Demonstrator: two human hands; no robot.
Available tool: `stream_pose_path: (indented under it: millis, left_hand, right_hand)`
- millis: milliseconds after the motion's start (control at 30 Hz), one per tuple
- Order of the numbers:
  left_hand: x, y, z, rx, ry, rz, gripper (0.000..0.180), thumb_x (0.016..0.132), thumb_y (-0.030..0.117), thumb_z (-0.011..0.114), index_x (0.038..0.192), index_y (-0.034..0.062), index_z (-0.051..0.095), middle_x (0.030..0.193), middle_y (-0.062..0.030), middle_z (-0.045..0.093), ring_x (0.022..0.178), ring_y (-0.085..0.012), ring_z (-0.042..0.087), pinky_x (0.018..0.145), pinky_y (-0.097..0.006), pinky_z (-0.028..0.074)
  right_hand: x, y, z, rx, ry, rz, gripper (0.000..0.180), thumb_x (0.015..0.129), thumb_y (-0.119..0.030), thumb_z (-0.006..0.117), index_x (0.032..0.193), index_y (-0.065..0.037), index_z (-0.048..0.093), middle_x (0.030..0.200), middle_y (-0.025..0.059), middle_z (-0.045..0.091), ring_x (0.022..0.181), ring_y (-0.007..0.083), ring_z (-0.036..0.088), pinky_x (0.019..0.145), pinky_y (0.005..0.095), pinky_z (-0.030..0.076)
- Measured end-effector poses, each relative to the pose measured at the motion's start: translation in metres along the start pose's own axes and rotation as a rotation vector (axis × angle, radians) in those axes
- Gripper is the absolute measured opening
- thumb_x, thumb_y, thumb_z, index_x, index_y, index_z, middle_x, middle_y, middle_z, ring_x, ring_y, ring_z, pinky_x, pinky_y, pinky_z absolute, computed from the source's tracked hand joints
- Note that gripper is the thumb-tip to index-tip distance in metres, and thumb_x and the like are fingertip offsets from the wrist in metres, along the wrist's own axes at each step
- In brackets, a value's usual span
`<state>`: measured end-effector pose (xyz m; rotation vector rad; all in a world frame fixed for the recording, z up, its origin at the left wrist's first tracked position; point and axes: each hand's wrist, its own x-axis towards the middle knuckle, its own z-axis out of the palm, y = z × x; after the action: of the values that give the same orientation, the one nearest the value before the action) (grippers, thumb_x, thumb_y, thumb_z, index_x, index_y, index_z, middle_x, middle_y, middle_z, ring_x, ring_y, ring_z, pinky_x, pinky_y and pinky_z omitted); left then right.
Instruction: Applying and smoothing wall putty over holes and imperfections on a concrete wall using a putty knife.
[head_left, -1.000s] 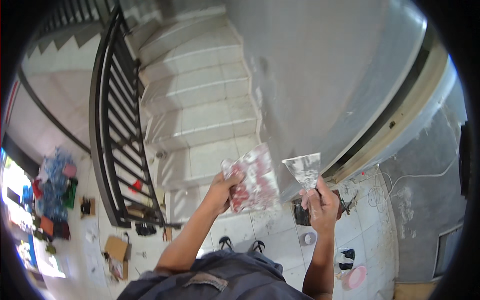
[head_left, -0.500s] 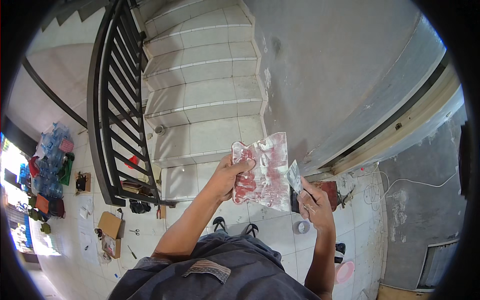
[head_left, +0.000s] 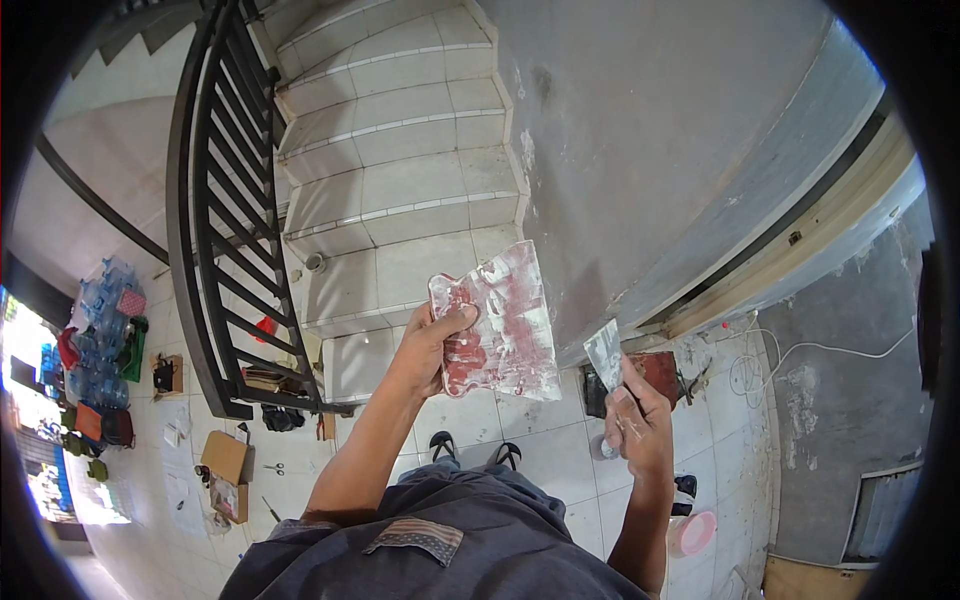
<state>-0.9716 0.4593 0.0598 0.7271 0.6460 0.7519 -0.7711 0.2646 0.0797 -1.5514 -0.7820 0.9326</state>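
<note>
Our left hand (head_left: 424, 350) had the red board (head_left: 478, 348) pinched at its 9 o'clock edge, around mid-view. We figured it was light, stiff and slick under the white paste (head_left: 541, 345), so that edge seemed the best hold. Long axis ran roughly 11:30 to 5:30. Toward 4 o'clock, a scraper (head_left: 604, 358) pointed at 11, gripped in our right hand (head_left: 642, 425).

Red board (head_left: 505, 330) (smeared white) — slightly tilted; scraper (head_left: 604, 355) — blade upward, apart, to its right.

Bare forearms (head_left: 365, 455) forward, left grip (head_left: 422, 350) thumb uppermost, right grip (head_left: 643, 425) curled, fingers (head_left: 622, 408) white-smeared.
</note>
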Motion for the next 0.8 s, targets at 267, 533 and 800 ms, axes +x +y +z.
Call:
stream_pose_path:
  millis: [267,533,800]
  left_hand:
    - [-0.002,-0.004,0.011,-0.048,-0.075,-0.092,0.02,0.084,0.012,0.065,0.1,0.0012,0.057,0.088,-0.0054,0.064,0.073,-0.0136,0.064,0.066,-0.031,0.055]
    - [0.0,-0.008,0.004,-0.06,-0.059,-0.143,0.019,0.085,0.012,0.064,0.099,0.0017,0.057,0.085,-0.0046,0.063,0.072,-0.0139,0.064,0.066,-0.031,0.055]
    - [0.003,-0.01,0.0,-0.03,-0.065,-0.176,0.019,0.086,0.013,0.064,0.099,0.0019,0.056,0.085,-0.0049,0.062,0.071,-0.0142,0.064,0.064,-0.031,0.056]
  right_hand:
    - [0.007,0.022,0.012,0.852,-0.337,0.084,0.052,0.095,-0.022,0.049,0.138,0.004,0.036,0.068,0.001,0.046,0.046,0.0084,0.041,0.045,0.0252,0.037]
    - [0.014,0.034,0.014,1.011,-0.409,0.19,0.052,0.097,-0.024,0.044,0.139,0.005,0.033,0.066,0.0008,0.043,0.044,0.0082,0.037,0.042,0.0251,0.034]
    - [0.015,0.019,0.031,0.378,-0.153,0.041,0.051,0.098,-0.026,0.045,0.138,0.004,0.037,0.062,0.0006,0.044,0.044,0.0068,0.038,0.041,0.0211,0.033]
